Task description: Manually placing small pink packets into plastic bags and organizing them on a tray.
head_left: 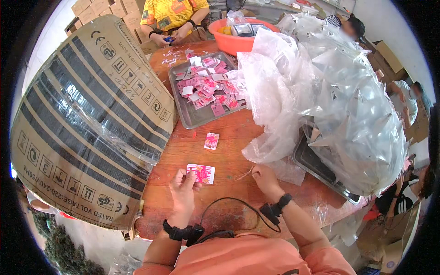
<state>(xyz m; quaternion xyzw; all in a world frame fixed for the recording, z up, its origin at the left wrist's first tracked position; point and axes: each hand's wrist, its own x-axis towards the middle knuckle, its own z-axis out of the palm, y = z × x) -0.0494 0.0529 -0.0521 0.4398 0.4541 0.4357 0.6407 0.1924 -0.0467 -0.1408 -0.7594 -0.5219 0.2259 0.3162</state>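
Observation:
My left hand [184, 188] is closed on a small pink-and-white printed card [207, 174], thumb on top, just above the wooden table [229, 151]. My right hand [266, 181] is closed in a pinch beside the clear plastic bag's lower edge. A thin pale string [244, 175] runs out from its fingertips toward the card. A second pink card [211, 141] lies flat on the table beyond my left hand. Farther off, a metal tray [192, 123] holds a heap of similar pink and white cards [204, 87].
A large cardboard box [96, 128] leans in on the left. Clear plastic bags [353, 105] bulge high on the right, over a dark tray [316, 160]. A red basin [229, 42] stands at the back. Across the table, a person in a yellow shirt [176, 16] handles something small and blue.

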